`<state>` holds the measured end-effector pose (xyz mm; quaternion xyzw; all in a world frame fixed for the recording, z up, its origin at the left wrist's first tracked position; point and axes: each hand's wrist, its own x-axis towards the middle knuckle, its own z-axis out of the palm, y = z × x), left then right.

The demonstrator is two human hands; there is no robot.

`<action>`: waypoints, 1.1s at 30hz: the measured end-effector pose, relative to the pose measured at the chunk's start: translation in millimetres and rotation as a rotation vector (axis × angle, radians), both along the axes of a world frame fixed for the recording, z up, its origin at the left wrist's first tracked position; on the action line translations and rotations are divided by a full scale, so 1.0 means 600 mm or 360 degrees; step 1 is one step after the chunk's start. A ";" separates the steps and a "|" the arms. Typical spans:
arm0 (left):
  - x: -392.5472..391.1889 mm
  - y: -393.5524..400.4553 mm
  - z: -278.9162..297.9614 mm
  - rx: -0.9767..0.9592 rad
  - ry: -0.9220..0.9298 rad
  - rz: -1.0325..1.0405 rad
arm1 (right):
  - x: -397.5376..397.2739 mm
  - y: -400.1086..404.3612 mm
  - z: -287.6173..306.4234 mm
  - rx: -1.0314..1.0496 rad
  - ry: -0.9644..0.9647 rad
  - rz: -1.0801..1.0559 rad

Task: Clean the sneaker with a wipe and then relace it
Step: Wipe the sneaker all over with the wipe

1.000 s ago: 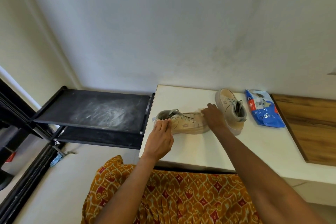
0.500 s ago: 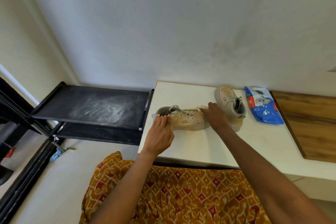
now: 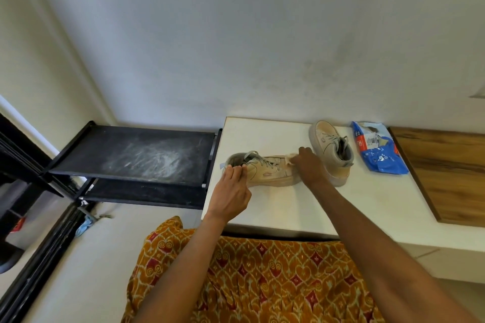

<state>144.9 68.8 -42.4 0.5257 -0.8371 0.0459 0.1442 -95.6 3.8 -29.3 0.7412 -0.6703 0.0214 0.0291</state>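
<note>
Sneaker of beige suede [image 3: 265,172] was steadied at its heel by the left hand [image 3: 232,193], fingers [image 3: 236,171] pinching the collar; a pale wipe [image 3: 291,157] was clamped under the right hand [image 3: 311,165] against the toe, presumably for wiping.

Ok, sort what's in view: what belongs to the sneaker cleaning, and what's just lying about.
Part of the job:
- near sneaker, steadied at the heel by the left hand
- wipe under the right hand at the toe
- blue wipe pack

Lying about:
- second sneaker
- black shelf rack
- wooden board

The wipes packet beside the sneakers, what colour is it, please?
Blue wipes packet with a white-and-red label, head view.
</note>
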 end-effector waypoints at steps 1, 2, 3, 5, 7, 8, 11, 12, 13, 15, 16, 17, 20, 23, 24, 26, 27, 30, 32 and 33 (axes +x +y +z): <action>0.000 0.000 0.001 -0.0008 0.0000 0.0006 | 0.020 -0.002 0.001 0.0018 -0.0004 0.0023; 0.000 0.001 0.001 -0.0019 -0.0001 0.0013 | 0.037 -0.001 0.000 0.0050 -0.0012 0.0063; -0.001 0.001 0.002 -0.0028 -0.0001 0.0018 | 0.044 0.001 -0.004 0.0081 -0.0018 0.0124; -0.003 0.003 0.003 -0.0036 -0.0003 0.0014 | 0.021 0.004 -0.007 0.0150 -0.0123 0.0195; -0.001 0.003 0.002 -0.0041 -0.0011 0.0003 | -0.014 0.000 -0.006 0.0133 -0.0115 0.0117; -0.001 0.002 0.002 -0.0051 -0.0012 0.0003 | -0.023 -0.003 -0.005 0.0103 -0.0079 0.0044; -0.004 0.003 0.004 -0.0047 0.0005 0.0011 | -0.001 -0.013 0.004 0.0070 -0.0220 -0.0086; -0.005 0.003 0.002 -0.0041 -0.0001 0.0020 | 0.014 -0.016 0.010 0.0075 -0.0333 -0.0078; -0.005 0.002 0.001 -0.0035 -0.0001 0.0025 | 0.027 -0.018 0.015 0.0083 -0.0471 -0.0060; -0.004 0.000 0.000 -0.0014 0.0022 0.0023 | 0.048 -0.021 0.015 0.0118 -0.0649 0.0001; -0.001 0.000 -0.001 -0.0011 0.0023 0.0017 | 0.058 -0.019 0.012 0.0151 -0.0630 0.0032; 0.000 0.000 -0.002 -0.0019 0.0012 0.0011 | 0.065 -0.017 0.007 0.0186 -0.0588 0.0026; 0.000 0.000 -0.002 -0.0046 0.0014 -0.0008 | 0.063 -0.022 0.009 0.0165 -0.0511 -0.0077; -0.003 0.001 -0.004 -0.0051 0.0040 0.0001 | 0.046 -0.030 0.029 0.0062 -0.0453 -0.0014; -0.002 0.002 -0.005 -0.0049 0.0048 0.0003 | 0.042 -0.029 0.033 0.0018 -0.0523 0.0038; -0.002 0.001 -0.006 -0.0055 0.0061 0.0012 | 0.040 -0.016 0.036 -0.0050 -0.0846 0.0073; -0.002 0.001 -0.007 -0.0058 0.0067 0.0011 | 0.041 -0.003 0.033 -0.0089 -0.1011 0.0019; -0.002 0.000 -0.009 -0.0048 0.0088 0.0002 | 0.045 0.037 0.013 -0.0162 -0.1161 -0.0069; -0.001 -0.002 -0.010 -0.0032 0.0111 -0.0017 | 0.057 0.057 -0.003 -0.0189 -0.1027 0.0172; 0.001 -0.004 -0.011 -0.0029 0.0113 -0.0030 | 0.063 0.063 -0.009 -0.0204 -0.0939 0.0308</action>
